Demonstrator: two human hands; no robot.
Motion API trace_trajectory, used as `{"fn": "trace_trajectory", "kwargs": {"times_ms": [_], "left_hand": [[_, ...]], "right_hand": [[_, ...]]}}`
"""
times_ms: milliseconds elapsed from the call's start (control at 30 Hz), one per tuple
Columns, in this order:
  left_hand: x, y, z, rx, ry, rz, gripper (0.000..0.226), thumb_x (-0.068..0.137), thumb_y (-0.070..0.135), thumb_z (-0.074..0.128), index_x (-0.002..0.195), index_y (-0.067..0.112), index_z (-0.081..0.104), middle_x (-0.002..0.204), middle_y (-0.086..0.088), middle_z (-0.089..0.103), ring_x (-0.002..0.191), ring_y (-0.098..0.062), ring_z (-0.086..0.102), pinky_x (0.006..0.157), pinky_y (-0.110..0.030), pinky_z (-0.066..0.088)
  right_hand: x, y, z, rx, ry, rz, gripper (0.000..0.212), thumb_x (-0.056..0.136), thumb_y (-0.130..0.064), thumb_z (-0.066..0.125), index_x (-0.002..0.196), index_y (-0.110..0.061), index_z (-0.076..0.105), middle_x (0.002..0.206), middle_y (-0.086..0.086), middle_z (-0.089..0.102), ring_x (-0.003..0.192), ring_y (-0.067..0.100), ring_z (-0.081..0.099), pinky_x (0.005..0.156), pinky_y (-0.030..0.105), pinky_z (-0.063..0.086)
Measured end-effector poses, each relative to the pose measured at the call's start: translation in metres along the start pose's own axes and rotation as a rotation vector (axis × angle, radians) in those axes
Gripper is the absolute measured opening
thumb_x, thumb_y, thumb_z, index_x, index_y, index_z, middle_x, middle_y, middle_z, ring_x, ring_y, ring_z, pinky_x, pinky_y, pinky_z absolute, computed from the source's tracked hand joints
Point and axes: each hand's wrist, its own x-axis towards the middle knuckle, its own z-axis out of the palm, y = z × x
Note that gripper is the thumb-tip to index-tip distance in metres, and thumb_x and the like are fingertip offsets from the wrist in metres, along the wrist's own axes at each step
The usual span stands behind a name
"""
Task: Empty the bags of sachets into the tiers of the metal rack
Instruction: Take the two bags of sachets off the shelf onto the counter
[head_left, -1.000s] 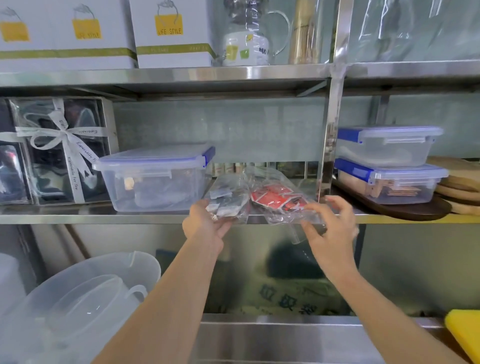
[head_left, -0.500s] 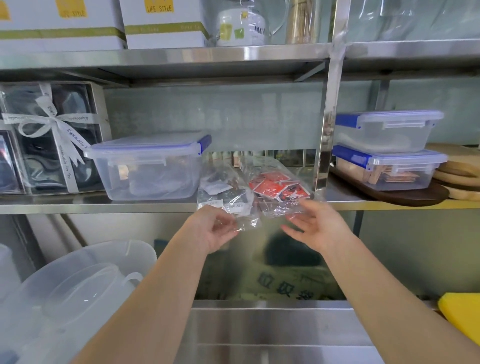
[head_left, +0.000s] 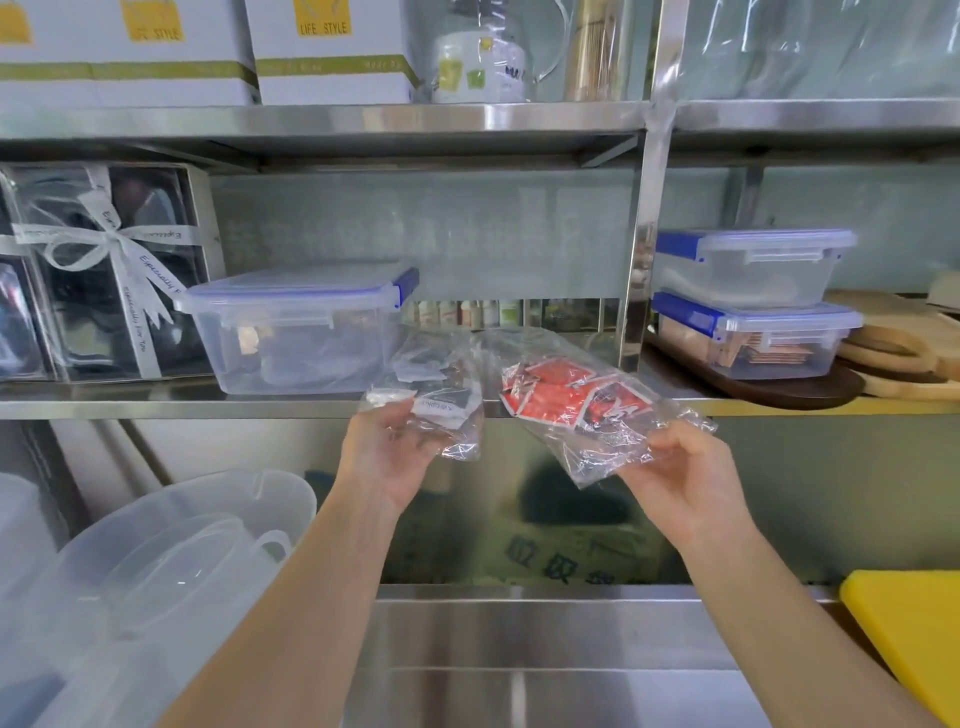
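Note:
My left hand (head_left: 390, 451) grips a clear bag of grey and white sachets (head_left: 435, 396) by its lower end. My right hand (head_left: 678, 470) pinches the crumpled end of a second clear bag holding red sachets (head_left: 563, 397). Both bags hang in the air just in front of the middle shelf's front edge (head_left: 156, 409) of the steel rack, side by side and a little apart. The rack's upright post (head_left: 644, 249) rises just behind the red bag.
A lidded clear box (head_left: 301, 332) sits on the shelf left of the bags, a ribboned gift box (head_left: 104, 270) further left. Two stacked lidded boxes (head_left: 753, 306) rest on a dark tray at right. Plastic tubs (head_left: 171, 540) stand at lower left, a yellow board (head_left: 909, 639) at lower right.
Both hands have closed on the bags and drawn them off the shelf toward me; the bags lay on the shelf a second ago and now hang before its edge.

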Motion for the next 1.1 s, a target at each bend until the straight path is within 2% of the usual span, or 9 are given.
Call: {"fn": "trace_trajectory", "kwargs": {"times_ms": [167, 267, 333, 433, 633, 733, 767, 867, 1100], "left_hand": [[-0.023, -0.004, 0.000, -0.149, -0.130, -0.004, 0.036, 0.056, -0.013, 0.045, 0.090, -0.002, 0.050, 0.113, -0.027, 0.055, 0.099, -0.039, 0.059, 0.101, -0.047, 0.045], [-0.056, -0.013, -0.009, 0.062, -0.025, 0.046, 0.023, 0.071, -0.023, 0.039, 0.072, -0.004, 0.051, 0.074, -0.016, 0.065, 0.062, -0.019, 0.068, 0.063, -0.021, 0.056], [-0.083, -0.017, -0.020, 0.175, 0.007, 0.024, 0.020, 0.072, -0.016, 0.057, 0.068, 0.003, 0.055, 0.072, -0.010, 0.062, 0.060, -0.009, 0.067, 0.062, -0.017, 0.054], [-0.128, -0.032, -0.042, 0.079, -0.042, -0.068, 0.045, 0.025, -0.014, 0.076, 0.058, 0.006, 0.053, 0.053, -0.007, 0.055, 0.047, -0.013, 0.064, 0.048, -0.024, 0.056], [-0.237, -0.082, -0.099, -0.010, 0.002, -0.300, 0.055, 0.045, -0.017, 0.056, 0.098, -0.006, 0.061, 0.094, -0.025, 0.071, 0.076, -0.034, 0.073, 0.058, -0.043, 0.060], [-0.281, -0.102, -0.135, -0.045, 0.099, -0.398, 0.057, 0.046, -0.019, 0.050, 0.101, -0.007, 0.061, 0.095, -0.029, 0.069, 0.078, -0.038, 0.071, 0.059, -0.050, 0.060], [-0.296, -0.107, -0.143, -0.044, 0.122, -0.424, 0.064, 0.046, -0.018, 0.056, 0.109, -0.006, 0.057, 0.101, -0.030, 0.068, 0.082, -0.039, 0.071, 0.065, -0.052, 0.059], [-0.337, -0.118, -0.156, 0.009, 0.214, -0.508, 0.062, 0.041, -0.017, 0.071, 0.099, -0.010, 0.053, 0.078, -0.028, 0.070, 0.061, -0.033, 0.071, 0.050, -0.038, 0.059], [-0.423, -0.139, -0.170, 0.193, 0.358, -0.746, 0.039, 0.085, -0.022, 0.023, 0.113, -0.006, 0.044, 0.121, -0.029, 0.058, 0.101, -0.037, 0.058, 0.074, -0.052, 0.054]], "right_hand": [[-0.033, -0.011, -0.017, 0.068, 0.005, 0.012, 0.033, 0.065, 0.010, 0.039, 0.085, -0.007, 0.059, 0.107, 0.013, 0.066, 0.096, 0.031, 0.067, 0.066, 0.045, 0.058], [-0.072, -0.015, -0.027, 0.103, -0.006, 0.015, 0.044, 0.045, 0.008, 0.056, 0.086, -0.005, 0.067, 0.093, 0.014, 0.072, 0.088, 0.027, 0.071, 0.062, 0.037, 0.060], [-0.108, -0.017, -0.033, 0.089, 0.059, -0.020, 0.020, 0.039, 0.007, 0.055, 0.049, -0.006, 0.066, 0.058, 0.009, 0.070, 0.054, 0.017, 0.070, 0.044, 0.023, 0.054], [-0.163, -0.014, -0.043, 0.104, 0.208, -0.050, 0.015, 0.031, 0.006, 0.058, 0.030, -0.008, 0.053, 0.044, 0.009, 0.063, 0.037, 0.014, 0.062, 0.032, 0.016, 0.044], [-0.267, 0.007, -0.074, -0.001, 0.356, -0.007, 0.030, 0.048, 0.008, 0.038, 0.021, 0.000, 0.048, 0.031, 0.013, 0.055, 0.023, 0.015, 0.052, 0.022, 0.017, 0.036], [-0.305, 0.027, -0.124, -0.040, 0.276, 0.068, 0.018, 0.027, -0.003, 0.072, 0.040, 0.005, 0.063, 0.048, 0.019, 0.065, 0.040, 0.023, 0.064, 0.035, 0.024, 0.051], [-0.316, 0.033, -0.143, -0.038, 0.255, 0.141, 0.049, 0.016, -0.001, 0.075, 0.064, 0.006, 0.071, 0.066, 0.025, 0.070, 0.054, 0.029, 0.069, 0.047, 0.034, 0.058], [-0.346, 0.041, -0.184, -0.005, 0.321, 0.289, 0.073, 0.044, -0.002, 0.066, 0.117, -0.001, 0.057, 0.093, 0.027, 0.069, 0.077, 0.039, 0.070, 0.064, 0.049, 0.059], [-0.416, 0.050, -0.204, -0.285, 0.398, 0.559, 0.025, 0.046, 0.002, 0.070, 0.070, 0.004, 0.067, 0.097, 0.027, 0.069, 0.094, 0.043, 0.062, 0.088, 0.053, 0.047]]}}
